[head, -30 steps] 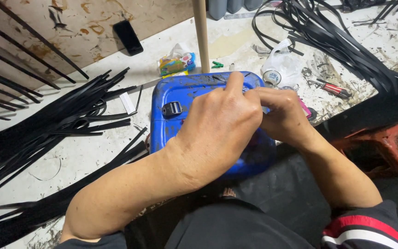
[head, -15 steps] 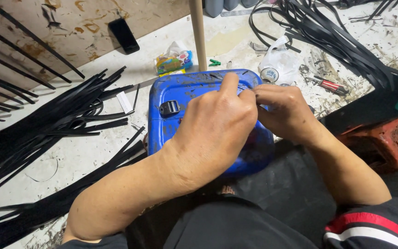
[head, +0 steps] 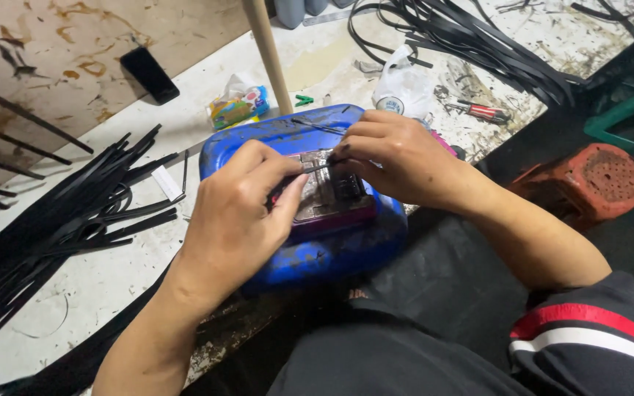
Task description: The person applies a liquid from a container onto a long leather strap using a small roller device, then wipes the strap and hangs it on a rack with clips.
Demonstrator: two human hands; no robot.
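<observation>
- A person sits at a worn, paint-flecked workbench (head: 111,279), seen from above by the head camera.
- A blue plastic canister (head: 317,253) lies flat at the bench's near edge, in front of the person's lap.
- On top of the canister rests a small dark device with a pink lower edge (head: 328,205), its scuffed face turned up.
- The left hand (head: 236,220) rests on the device's left side, its thumb and forefinger pinched together on a thin metal piece (head: 315,169).
- The right hand (head: 398,158) meets it from the other side, fingertips closed on the same thin piece above the device.
- Loose black rubber strips (head: 67,220) fan across the bench to the left; more strips (head: 478,37) are heaped at the far right.
- A wooden pole (head: 269,55) stands upright just behind the canister.
- A black phone (head: 150,75) lies face down on a brown board, well apart from the hands.
- A red-handled tool (head: 482,111) lies beyond the right hand.
</observation>
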